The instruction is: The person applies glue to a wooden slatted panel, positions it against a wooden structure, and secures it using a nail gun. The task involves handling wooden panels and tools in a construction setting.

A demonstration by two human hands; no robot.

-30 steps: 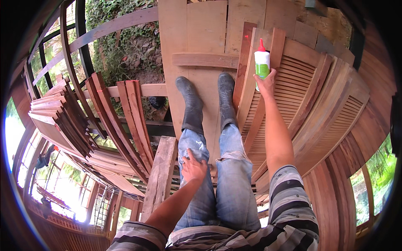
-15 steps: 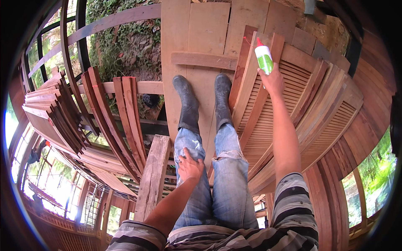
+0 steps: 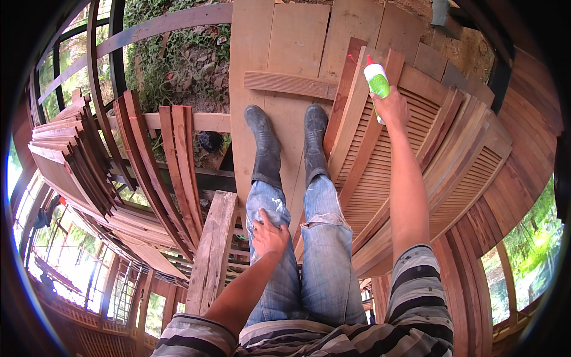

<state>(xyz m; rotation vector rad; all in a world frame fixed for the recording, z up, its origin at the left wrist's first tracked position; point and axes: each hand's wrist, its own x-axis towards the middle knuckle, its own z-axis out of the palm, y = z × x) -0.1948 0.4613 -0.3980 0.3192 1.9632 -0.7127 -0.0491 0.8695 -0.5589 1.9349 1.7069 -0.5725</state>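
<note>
My right hand (image 3: 391,110) is wrapped round a white squeeze bottle (image 3: 376,79) with a green label and red nozzle, tilted with its nozzle toward the upper left. It is over long wooden strips (image 3: 351,131) lying on louvered wooden panels (image 3: 366,211). A thin red piece sticks out beside the nozzle; I cannot make out its shape. My left hand (image 3: 269,238) rests on my left jeans leg near the knee, fingers spread, holding nothing.
My boots stand on a plank walkway (image 3: 250,53) with a crosswise batten (image 3: 289,84). At left are stacked boards (image 3: 62,149), leaning strips (image 3: 175,160) and a weathered beam (image 3: 211,250), over a gap showing weedy ground (image 3: 178,65). Timber framing surrounds the area.
The bottle in my right hand has gone from nearly upright to tilted leftward and has moved slightly down and right in view. My left hand stays on my leg.
</note>
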